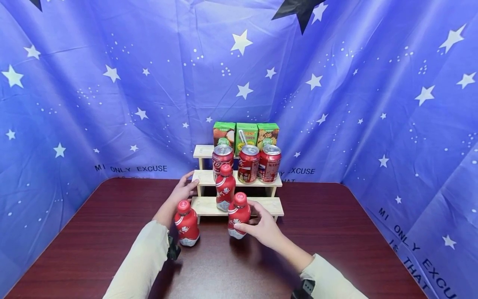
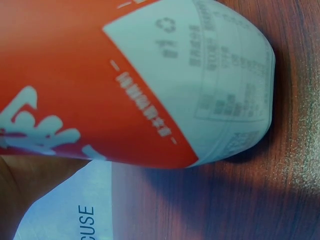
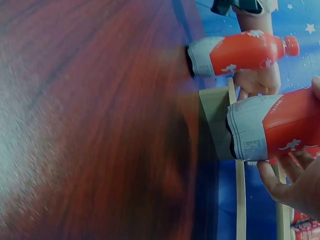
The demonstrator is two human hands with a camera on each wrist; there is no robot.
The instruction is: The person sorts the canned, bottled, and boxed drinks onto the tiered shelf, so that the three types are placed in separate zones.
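Observation:
My right hand (image 1: pixel 263 226) grips a red drink bottle (image 1: pixel 239 216) by its side, thumb in front, just before the lowest step. In the right wrist view this bottle (image 3: pixel 270 125) has its white base raised off the tabletop. My left hand (image 1: pixel 183 191) touches the left end of the wooden tiered shelf (image 1: pixel 203 177) at its middle step, fingers loosely extended. A second red bottle (image 1: pixel 225 191) stands on the lowest step. A third red bottle (image 1: pixel 186 226) stands on the table by my left forearm; it fills much of the left wrist view (image 2: pixel 150 100).
Three red cans (image 1: pixel 249 164) stand on the middle step. Three green juice cartons (image 1: pixel 246 135) line the top step. The dark red-brown table (image 1: pixel 358 232) ends at a blue star-patterned cloth (image 1: pixel 157 83) behind and at both sides.

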